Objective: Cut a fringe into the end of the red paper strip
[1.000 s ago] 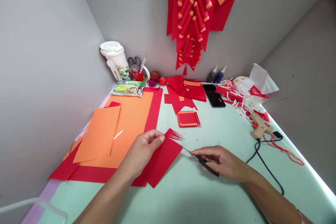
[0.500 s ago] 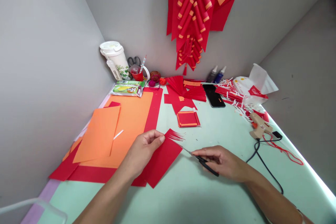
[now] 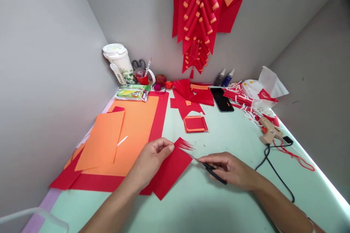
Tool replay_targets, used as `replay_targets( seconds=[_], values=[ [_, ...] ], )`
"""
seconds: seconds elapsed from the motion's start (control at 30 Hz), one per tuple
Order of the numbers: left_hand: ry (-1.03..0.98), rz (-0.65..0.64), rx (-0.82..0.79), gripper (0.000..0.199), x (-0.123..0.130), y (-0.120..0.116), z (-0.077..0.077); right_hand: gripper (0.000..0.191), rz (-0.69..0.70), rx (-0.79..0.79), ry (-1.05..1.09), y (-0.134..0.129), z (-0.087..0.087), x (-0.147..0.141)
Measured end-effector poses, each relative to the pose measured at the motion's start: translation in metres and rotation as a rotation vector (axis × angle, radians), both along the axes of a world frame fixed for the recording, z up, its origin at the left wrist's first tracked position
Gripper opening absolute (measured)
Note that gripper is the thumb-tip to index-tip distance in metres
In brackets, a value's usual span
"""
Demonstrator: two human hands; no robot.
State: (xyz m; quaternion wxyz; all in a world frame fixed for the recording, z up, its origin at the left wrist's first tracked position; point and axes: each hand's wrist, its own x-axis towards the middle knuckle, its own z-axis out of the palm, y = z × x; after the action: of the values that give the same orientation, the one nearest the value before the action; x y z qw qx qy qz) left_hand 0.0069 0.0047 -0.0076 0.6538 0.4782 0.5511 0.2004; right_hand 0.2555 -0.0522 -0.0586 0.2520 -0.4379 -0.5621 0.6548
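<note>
My left hand (image 3: 153, 158) pinches the upper left edge of a red paper strip (image 3: 173, 171) between thumb and fingers. Thin fringe cuts (image 3: 186, 144) run along the strip's far end and curl a little to the right. In my right hand (image 3: 228, 170) is a pair of black-handled scissors (image 3: 212, 171), its fingers wrapped around the handles. The scissor blades lie at the strip just below the fringe, pointing toward my left thumb. Just beyond the fringe lies a small red paper piece with orange edging (image 3: 195, 124).
Orange sheets (image 3: 102, 142) over red paper cover the left side. Behind are a white cup (image 3: 119, 63), folded red fans (image 3: 201, 96), a phone (image 3: 222, 99) and glue bottles (image 3: 228, 78). A glue gun (image 3: 269, 131) with a black cord lies right. Red paper firecrackers (image 3: 201, 11) hang on the wall.
The paper strip and my left hand have shifted slightly down and to the right. The scissors stay at the fringe, their blades now closer to the left thumb.
</note>
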Motion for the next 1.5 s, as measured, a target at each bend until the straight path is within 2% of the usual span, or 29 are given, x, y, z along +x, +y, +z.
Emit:
replay_targets(
  seconds=[0.3, 0.77, 1.3, 1.5],
  values=[
    [-0.023, 0.012, 0.007, 0.026, 0.0010, -0.0013, 0.0013, 0.036, 0.011, 0.013, -0.023, 0.0001, 0.0023, 0.0005],
    [-0.042, -0.034, -0.007, 0.030, 0.0004, -0.0030, -0.0052, 0.038, 0.007, 0.042, 0.007, -0.0003, 0.0027, -0.0033],
    [-0.060, 0.001, -0.020, 0.031, 0.0018, -0.0038, -0.0039, 0.040, -0.010, 0.016, -0.002, -0.0003, 0.0035, -0.0028],
    [-0.066, -0.024, -0.036, 0.030, 0.0011, -0.0024, -0.0030, 0.040, -0.017, 0.018, -0.023, 0.0001, 0.0019, -0.0026]
  ],
)
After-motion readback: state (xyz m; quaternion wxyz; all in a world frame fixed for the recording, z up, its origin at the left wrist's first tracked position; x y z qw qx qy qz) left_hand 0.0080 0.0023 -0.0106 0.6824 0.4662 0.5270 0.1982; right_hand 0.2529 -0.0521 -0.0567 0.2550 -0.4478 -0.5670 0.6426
